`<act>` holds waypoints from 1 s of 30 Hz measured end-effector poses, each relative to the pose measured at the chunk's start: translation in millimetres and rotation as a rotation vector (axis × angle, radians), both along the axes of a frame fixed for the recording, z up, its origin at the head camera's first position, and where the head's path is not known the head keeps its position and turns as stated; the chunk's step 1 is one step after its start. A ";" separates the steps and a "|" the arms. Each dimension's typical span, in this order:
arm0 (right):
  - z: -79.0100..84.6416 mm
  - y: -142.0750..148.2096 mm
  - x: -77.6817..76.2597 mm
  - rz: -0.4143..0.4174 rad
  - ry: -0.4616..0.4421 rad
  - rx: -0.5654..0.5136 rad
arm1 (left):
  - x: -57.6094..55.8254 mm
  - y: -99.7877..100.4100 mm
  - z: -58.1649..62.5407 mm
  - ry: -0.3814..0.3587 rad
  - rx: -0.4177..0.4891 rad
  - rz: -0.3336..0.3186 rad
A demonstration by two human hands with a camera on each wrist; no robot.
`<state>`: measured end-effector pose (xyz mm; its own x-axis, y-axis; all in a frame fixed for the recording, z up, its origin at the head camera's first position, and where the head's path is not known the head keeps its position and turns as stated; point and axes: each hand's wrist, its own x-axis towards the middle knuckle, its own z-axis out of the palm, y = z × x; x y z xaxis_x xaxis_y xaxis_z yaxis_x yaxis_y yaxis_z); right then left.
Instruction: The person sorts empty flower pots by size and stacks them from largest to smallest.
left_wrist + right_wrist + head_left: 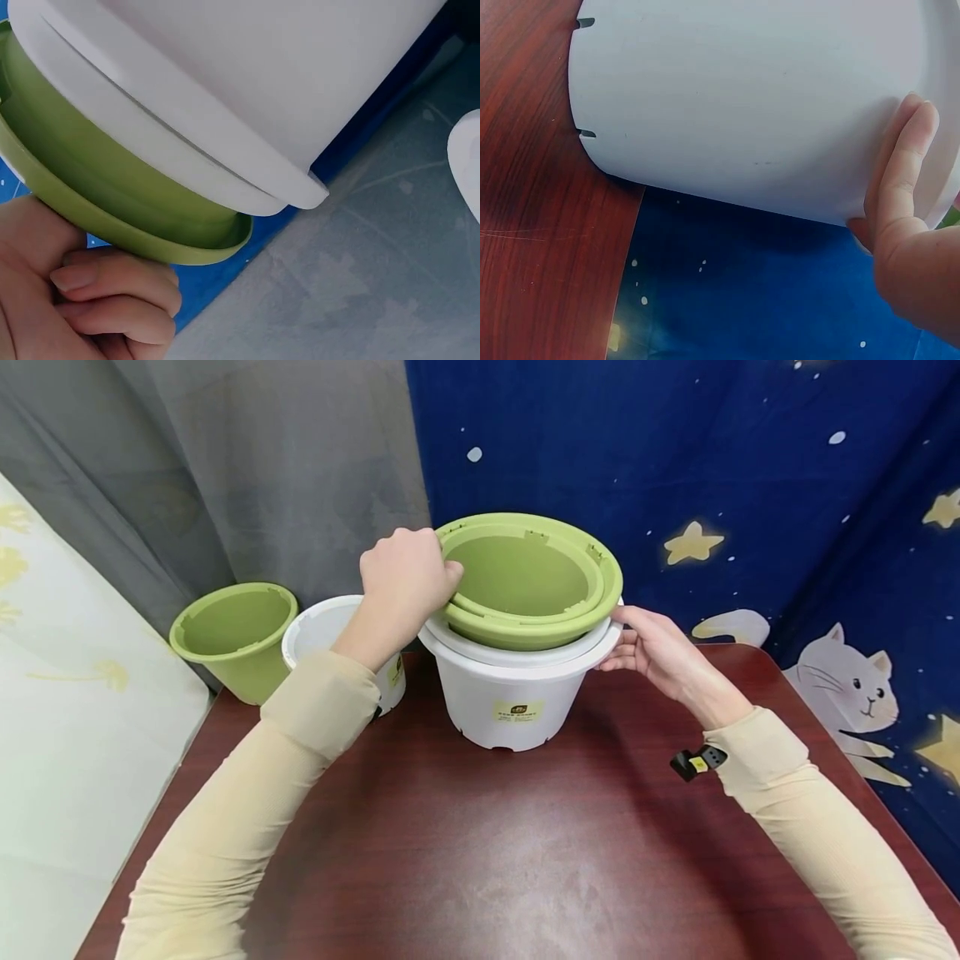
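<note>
On the dark red table [510, 852], at our twelve o'clock, the nested green pot [525, 572] sits inside the upright white pots [517, 697]; our left hand [408, 572], nearer it, grips its nine-o'clock rim, our right hand [658, 650] the white rim at three.

Lower body of the nested green pot [536, 631] is hidden inside the large white pot [450, 681]; the number of pots in the stack cannot be determined. Fine print on the label [517, 711] is too small to read. In the head view, the left hand [408, 572] conceals most of its own fingers. The left sleeve [225, 818] and wrist partly cover the white pot at left [318, 627]. Both sleeves and the table [495, 860] are cut off on the near side. Right wrist view: large white pot and right hand [904, 217] cut off by the picture's edge. Left wrist view: a white object [466, 161] at the edge, cut off, unidentifiable.
</note>
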<state>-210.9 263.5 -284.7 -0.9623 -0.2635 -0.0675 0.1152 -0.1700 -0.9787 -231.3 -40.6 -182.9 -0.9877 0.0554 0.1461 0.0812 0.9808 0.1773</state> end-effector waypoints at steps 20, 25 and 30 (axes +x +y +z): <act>-1.5 2.8 1.2 -0.001 0.004 -0.002 | -3.8 -14.8 6.5 -0.101 0.153 -0.086; -4.6 3.0 0.4 -0.003 -0.004 0.005 | -2.8 -18.2 8.0 -0.097 0.211 -0.084; -6.1 3.3 -0.2 -0.003 0.000 0.011 | 1.7 -22.5 7.9 -0.074 0.274 -0.083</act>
<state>-211.0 266.7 -290.8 -0.9630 -0.2602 -0.0701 0.1146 -0.1599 -0.9805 -229.6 -63.1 -175.0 -0.9900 0.1045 0.0947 0.1359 0.8861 0.4432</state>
